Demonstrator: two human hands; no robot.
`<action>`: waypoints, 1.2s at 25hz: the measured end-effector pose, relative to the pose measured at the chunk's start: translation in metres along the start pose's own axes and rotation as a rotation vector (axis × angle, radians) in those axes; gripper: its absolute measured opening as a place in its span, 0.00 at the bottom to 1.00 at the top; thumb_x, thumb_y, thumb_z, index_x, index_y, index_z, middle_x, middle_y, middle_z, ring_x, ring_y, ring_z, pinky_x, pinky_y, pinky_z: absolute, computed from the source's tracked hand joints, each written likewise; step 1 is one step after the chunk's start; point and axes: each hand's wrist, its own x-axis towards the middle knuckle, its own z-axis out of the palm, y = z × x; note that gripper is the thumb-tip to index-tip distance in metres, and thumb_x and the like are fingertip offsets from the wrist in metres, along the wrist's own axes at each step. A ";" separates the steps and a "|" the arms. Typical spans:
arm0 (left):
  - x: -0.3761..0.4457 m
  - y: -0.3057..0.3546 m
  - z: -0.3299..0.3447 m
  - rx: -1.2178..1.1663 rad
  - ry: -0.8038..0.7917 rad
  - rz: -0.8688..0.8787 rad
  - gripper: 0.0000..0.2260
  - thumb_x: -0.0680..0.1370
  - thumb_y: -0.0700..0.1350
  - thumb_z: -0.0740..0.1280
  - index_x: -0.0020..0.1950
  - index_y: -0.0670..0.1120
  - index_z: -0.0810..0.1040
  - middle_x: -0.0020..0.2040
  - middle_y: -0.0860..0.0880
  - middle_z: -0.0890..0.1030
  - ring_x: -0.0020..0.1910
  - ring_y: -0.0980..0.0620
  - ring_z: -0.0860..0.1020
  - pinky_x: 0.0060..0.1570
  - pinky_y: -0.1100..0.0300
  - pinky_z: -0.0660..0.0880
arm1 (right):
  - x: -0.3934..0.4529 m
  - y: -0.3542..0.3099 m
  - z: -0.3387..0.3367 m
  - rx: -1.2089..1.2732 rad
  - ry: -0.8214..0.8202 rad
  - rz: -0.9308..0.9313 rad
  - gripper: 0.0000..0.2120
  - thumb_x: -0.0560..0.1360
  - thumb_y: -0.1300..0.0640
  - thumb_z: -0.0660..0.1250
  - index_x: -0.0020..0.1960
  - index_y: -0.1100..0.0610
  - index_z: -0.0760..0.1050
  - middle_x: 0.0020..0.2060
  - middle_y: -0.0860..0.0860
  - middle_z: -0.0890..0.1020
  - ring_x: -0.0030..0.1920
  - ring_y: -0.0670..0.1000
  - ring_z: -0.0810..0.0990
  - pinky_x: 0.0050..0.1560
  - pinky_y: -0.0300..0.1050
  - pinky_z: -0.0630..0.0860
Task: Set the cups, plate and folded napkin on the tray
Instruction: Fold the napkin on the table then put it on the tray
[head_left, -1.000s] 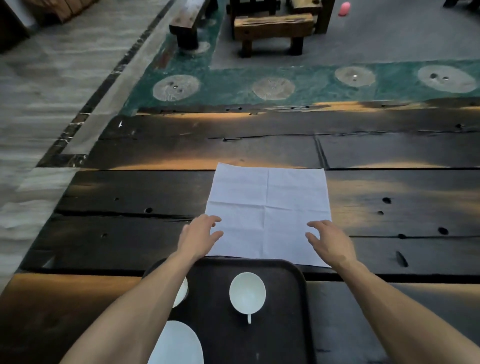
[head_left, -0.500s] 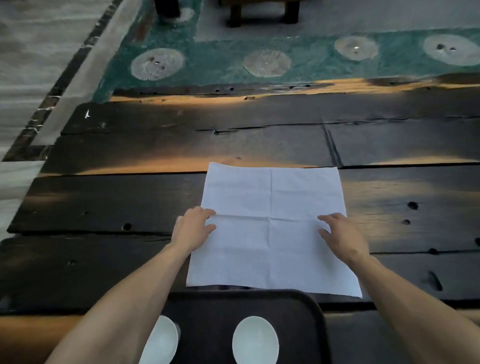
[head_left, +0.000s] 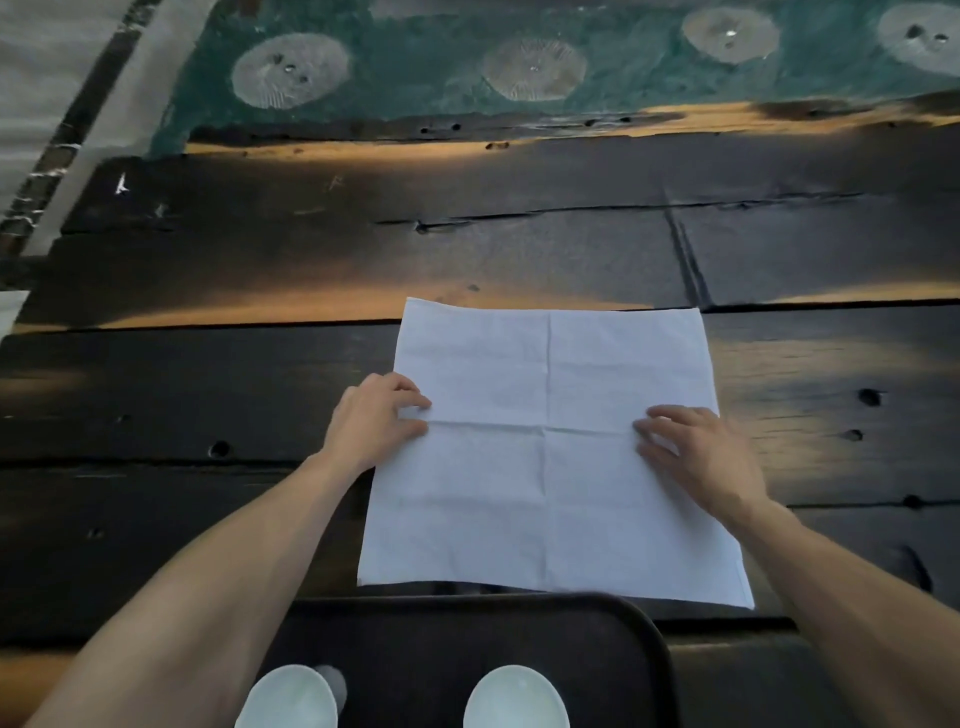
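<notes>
A white napkin (head_left: 550, 467) lies unfolded and flat on the dark wooden table (head_left: 208, 395), with crease lines crossing at its middle. My left hand (head_left: 371, 426) rests on the napkin's left edge, at the level of the horizontal crease, fingers curled against the paper. My right hand (head_left: 701, 457) lies flat near the right edge, fingers spread and pressing down. Below the napkin sits the dark tray (head_left: 467, 644) with two white cups (head_left: 288, 699) (head_left: 514, 699) at the bottom of the view. The plate is out of view.
The table's far edge (head_left: 519, 135) runs across the top, with a green patterned floor (head_left: 441, 62) beyond it. Cracks and holes mark the planks to the right of the napkin.
Both hands have slid up from the napkin's near corners to its middle crease. The view has tilted down and closer, so the tray and cups sit lower in the frame.
</notes>
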 end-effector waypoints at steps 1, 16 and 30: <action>-0.001 0.000 0.003 0.003 0.018 -0.003 0.08 0.75 0.53 0.72 0.53 0.58 0.84 0.58 0.58 0.78 0.58 0.54 0.72 0.59 0.53 0.66 | -0.001 0.001 0.002 0.018 0.034 0.005 0.11 0.77 0.47 0.68 0.57 0.47 0.82 0.61 0.45 0.80 0.61 0.54 0.76 0.57 0.53 0.72; -0.004 -0.004 0.014 0.021 0.140 0.036 0.05 0.77 0.47 0.70 0.42 0.52 0.84 0.48 0.58 0.82 0.49 0.53 0.75 0.50 0.55 0.69 | 0.003 0.007 0.002 -0.024 0.093 -0.009 0.06 0.79 0.55 0.66 0.49 0.55 0.81 0.47 0.48 0.81 0.49 0.54 0.75 0.41 0.48 0.70; -0.016 0.011 -0.021 0.047 0.228 0.049 0.07 0.81 0.42 0.59 0.44 0.50 0.70 0.40 0.52 0.76 0.39 0.46 0.74 0.39 0.54 0.63 | -0.010 0.012 -0.032 -0.254 0.115 -0.309 0.11 0.81 0.56 0.56 0.52 0.59 0.76 0.38 0.55 0.76 0.36 0.59 0.75 0.35 0.51 0.70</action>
